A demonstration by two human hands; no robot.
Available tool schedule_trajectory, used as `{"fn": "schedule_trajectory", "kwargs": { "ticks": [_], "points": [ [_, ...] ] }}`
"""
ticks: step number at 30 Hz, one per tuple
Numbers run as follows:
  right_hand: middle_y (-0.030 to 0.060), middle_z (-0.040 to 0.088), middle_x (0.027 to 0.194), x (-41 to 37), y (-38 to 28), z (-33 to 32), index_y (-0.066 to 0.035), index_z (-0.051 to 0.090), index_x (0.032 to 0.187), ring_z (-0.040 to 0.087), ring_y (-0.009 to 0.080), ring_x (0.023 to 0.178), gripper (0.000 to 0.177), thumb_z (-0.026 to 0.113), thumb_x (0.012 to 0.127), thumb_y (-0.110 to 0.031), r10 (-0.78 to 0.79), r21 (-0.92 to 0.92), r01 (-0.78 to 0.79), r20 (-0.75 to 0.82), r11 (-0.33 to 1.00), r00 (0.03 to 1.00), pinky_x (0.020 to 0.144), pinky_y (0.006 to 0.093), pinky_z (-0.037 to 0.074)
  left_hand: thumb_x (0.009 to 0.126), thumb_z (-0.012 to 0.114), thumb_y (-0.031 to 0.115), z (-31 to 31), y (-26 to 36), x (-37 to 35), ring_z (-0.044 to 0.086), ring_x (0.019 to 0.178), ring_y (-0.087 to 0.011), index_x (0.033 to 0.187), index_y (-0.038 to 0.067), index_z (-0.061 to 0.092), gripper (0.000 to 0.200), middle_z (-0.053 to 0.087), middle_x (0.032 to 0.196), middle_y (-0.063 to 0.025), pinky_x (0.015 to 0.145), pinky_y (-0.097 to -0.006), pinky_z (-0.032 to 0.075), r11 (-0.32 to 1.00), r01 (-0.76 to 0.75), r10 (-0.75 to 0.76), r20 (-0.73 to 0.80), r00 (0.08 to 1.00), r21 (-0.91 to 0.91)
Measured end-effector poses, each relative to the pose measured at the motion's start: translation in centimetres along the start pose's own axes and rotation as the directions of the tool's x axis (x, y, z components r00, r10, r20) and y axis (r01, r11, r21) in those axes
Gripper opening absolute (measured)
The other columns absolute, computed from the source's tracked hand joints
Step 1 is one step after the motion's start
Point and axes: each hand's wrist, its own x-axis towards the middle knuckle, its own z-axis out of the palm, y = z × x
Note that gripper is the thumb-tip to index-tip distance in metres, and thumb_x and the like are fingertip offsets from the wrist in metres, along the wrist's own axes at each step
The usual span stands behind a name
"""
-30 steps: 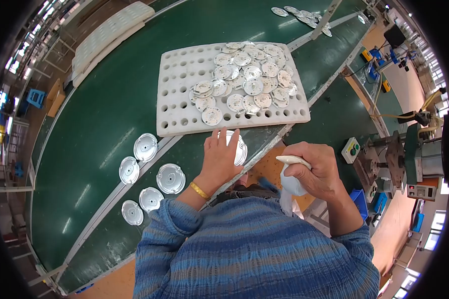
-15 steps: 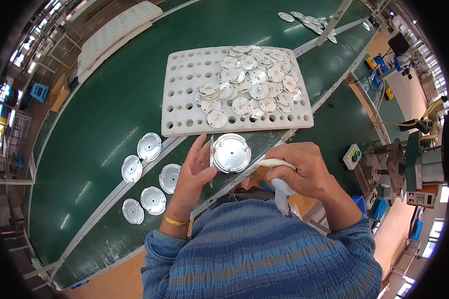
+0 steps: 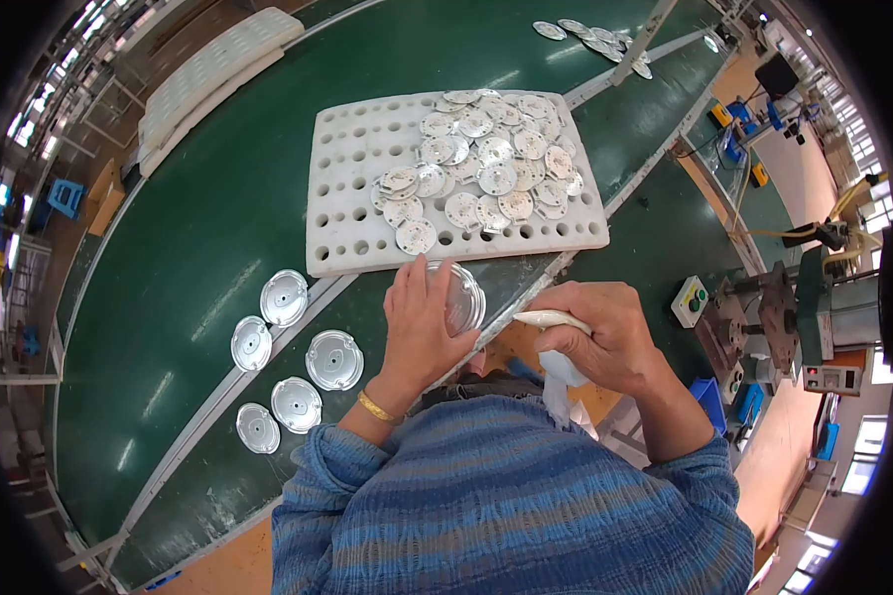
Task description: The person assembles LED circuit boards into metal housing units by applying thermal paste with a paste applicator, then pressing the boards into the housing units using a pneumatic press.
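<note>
Our right hand (image 3: 605,332) is wrapped round a white bag (image 3: 563,367), its tip (image 3: 546,318) pointing toward the disc (image 3: 466,300). Our left hand (image 3: 419,322) touches that disc's left side; we can't tell if it grips. We'd best keep the disc steady, just this side of the white board (image 3: 352,256).

Left hand (image 3: 422,325) faces palm-down; right hand (image 3: 607,327) clenches.
</note>
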Motion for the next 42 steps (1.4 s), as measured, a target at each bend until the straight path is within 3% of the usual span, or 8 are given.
{"fn": "schedule_trajectory", "kwargs": {
  "ticks": [2, 3, 5, 9, 13, 18, 32, 42],
  "points": [
    [0.0094, 0.065, 0.074, -0.2, 0.2, -0.1, -0.003, 0.066, 0.097, 0.064, 0.0233, 0.064, 0.035, 0.068, 0.08, -0.034, -0.004, -0.016, 0.004, -0.001, 1.0, 1.0, 0.056, 0.0298, 0.047, 0.07, 0.073, 0.026, -1.0, 0.3, 0.3, 0.04, 0.124, -0.0368, 0.138, 0.002, 0.036, 0.081, 0.04, 0.134, -0.024, 0.104, -0.045, 0.032, 0.988, 0.037, -0.041, -0.02, 0.999, -0.152],
    [0.0096, 0.066, 0.074, -0.3, 0.3, -0.1, -0.003, 0.066, 0.097, 0.064, 0.0238, 0.064, 0.035, 0.069, 0.08, -0.034, -0.009, -0.017, 0.009, -0.001, 1.0, 1.0, 0.056, 0.0299, 0.048, 0.072, 0.071, 0.026, -1.5, 0.5, 0.1, 0.041, 0.124, -0.0359, 0.138, 0.002, 0.035, 0.08, 0.04, 0.135, -0.0235, 0.104, -0.0445, 0.033, 0.84, 0.159, -0.157, 0.047, 0.986, -0.519],
    [0.0084, 0.064, 0.071, -0.2, 0.3, -0.1, -0.004, 0.066, 0.095, 0.063, 0.0235, 0.061, 0.029, 0.069, 0.08, -0.029, -0.047, -0.046, 0.047, -0.002, 0.998, 0.999, 0.054, 0.0308, 0.047, 0.076, 0.068, 0.027, -2.8, 0.7, -0.3, 0.042, 0.125, -0.0341, 0.14, 0.002, 0.034, 0.077, 0.04, 0.136, -0.0226, 0.103, -0.0436, 0.036, 0.167, 0.337, -0.265, 0.287, 0.92, -0.927],
    [0.0066, 0.06, 0.064, 0.8, 0.3, 0.6, -0.006, 0.063, 0.087, 0.06, 0.0244, 0.055, 0.017, 0.069, 0.08, -0.02, -0.171, -0.194, 0.18, 0.061, 0.964, 0.983, 0.049, 0.0353, 0.045, 0.089, 0.048, 0.049, -6.6, 2.3, -1.9, 0.036, 0.133, -0.0334, 0.144, 0.003, 0.027, 0.075, 0.034, 0.145, -0.0191, 0.11, -0.0455, 0.032, -0.64, 0.326, 0.045, 0.39, 0.92, -0.696],
    [0.0086, 0.058, 0.061, 2.4, -1.5, 1.2, -0.006, 0.059, 0.079, 0.06, 0.0269, 0.056, 0.017, 0.068, 0.077, -0.02, -0.138, -0.374, 0.233, 0.262, 0.898, 0.955, 0.048, 0.0402, 0.043, 0.087, 0.043, 0.062, -7.1, 2.5, -3.9, 0.034, 0.133, -0.0361, 0.143, 0.007, 0.03, 0.08, 0.032, 0.146, -0.019, 0.108, -0.052, 0.032, -0.428, 0.371, -0.124, 0.46, 0.879, -0.824],
    [0.0093, 0.058, 0.061, 4.2, -2.8, 2.1, -0.005, 0.057, 0.078, 0.062, 0.0285, 0.059, 0.014, 0.064, 0.076, -0.017, -0.199, -0.365, 0.346, 0.383, 0.864, 0.902, 0.05, 0.0414, 0.044, 0.085, 0.047, 0.06, -8.4, 2.9, -4.7, 0.039, 0.13, -0.0348, 0.143, 0.006, 0.028, 0.082, 0.034, 0.144, -0.0182, 0.108, -0.0511, 0.034, -0.37, 0.384, -0.027, 0.423, 0.906, -0.846],
    [0.0107, 0.06, 0.065, 6.1, -3.5, 3.0, -0.001, 0.058, 0.08, 0.062, 0.0303, 0.061, 0.012, 0.058, 0.075, -0.012, -0.22, -0.313, 0.414, 0.505, 0.855, 0.835, 0.054, 0.0424, 0.047, 0.082, 0.052, 0.062, -9.1, 1.8, -6.9, 0.04, 0.13, -0.0329, 0.142, 0.006, 0.031, 0.085, 0.036, 0.143, -0.0184, 0.107, -0.0483, 0.035, -0.338, 0.365, -0.162, 0.436, 0.886, -0.868],
    [0.0133, 0.061, 0.064, 6.2, -3.2, 3.1, 0.0, 0.056, 0.071, 0.063, 0.0317, 0.059, 0.01, 0.058, 0.075, -0.009, -0.215, -0.264, 0.407, 0.542, 0.874, 0.812, 0.051, 0.0427, 0.048, 0.081, 0.052, 0.063, -10.2, 2.8, -5.5, 0.037, 0.132, -0.0331, 0.143, 0.006, 0.029, 0.088, 0.031, 0.146, -0.0186, 0.108, -0.0492, 0.033, -0.3, 0.367, -0.075, 0.406, 0.911, -0.88]
  ]
}}
